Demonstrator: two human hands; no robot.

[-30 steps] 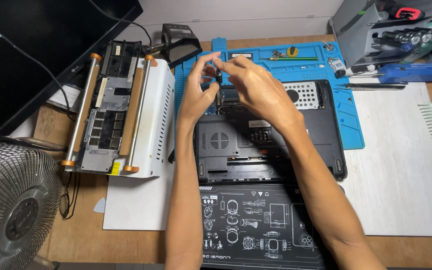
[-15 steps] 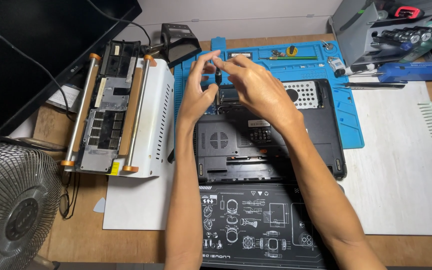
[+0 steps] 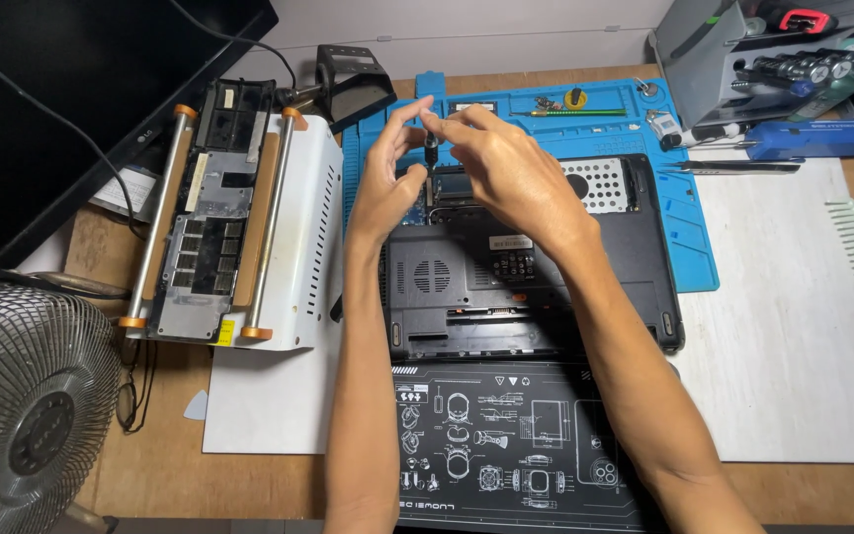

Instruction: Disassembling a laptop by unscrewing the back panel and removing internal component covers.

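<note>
Over the upturned laptop (image 3: 531, 267), my left hand (image 3: 384, 188) and right hand (image 3: 506, 173) pinch a thin, stiff, probably slippery screwdriver (image 3: 430, 148) near its top.

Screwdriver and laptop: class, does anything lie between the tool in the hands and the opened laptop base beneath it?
Nothing visible does. The left hand and right hand hold the small screwdriver upright directly above the laptop, over its open compartment; its tip is hidden behind the hands.
</note>
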